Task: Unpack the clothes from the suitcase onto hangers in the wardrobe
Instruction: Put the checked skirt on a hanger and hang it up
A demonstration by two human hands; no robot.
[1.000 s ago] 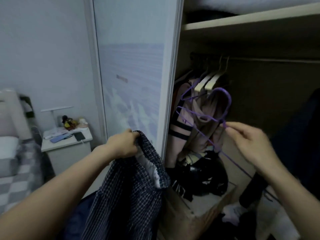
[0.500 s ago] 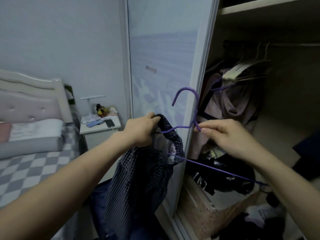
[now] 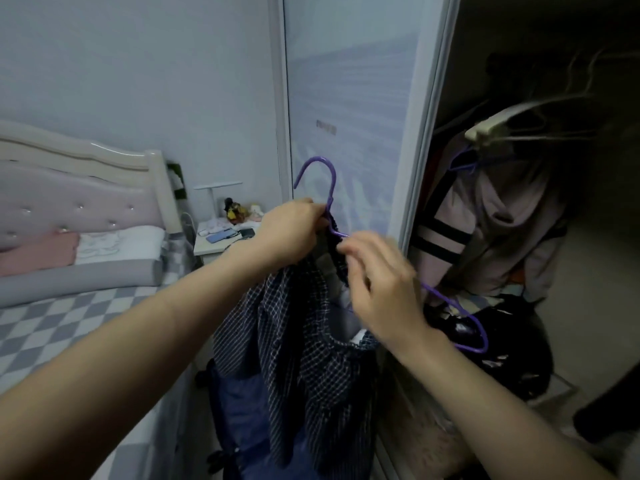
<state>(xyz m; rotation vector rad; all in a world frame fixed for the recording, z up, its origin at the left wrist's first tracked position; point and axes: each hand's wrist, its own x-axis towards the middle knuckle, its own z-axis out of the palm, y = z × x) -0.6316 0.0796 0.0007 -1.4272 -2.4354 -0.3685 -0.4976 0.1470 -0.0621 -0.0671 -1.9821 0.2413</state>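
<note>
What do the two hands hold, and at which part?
The left hand grips the purple hanger at its neck, together with the checked garment. The right hand pinches the garment's waistband.

Smooth purple plastic hanger (image 3: pixel 330 188), matt checked cloth garment (image 3: pixel 311 358), glossy wardrobe door (image 3: pixel 349 98).

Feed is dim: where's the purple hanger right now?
Centre of the head view: the hanger is held by both hands at the checked garment's top, before the wardrobe door.
</note>
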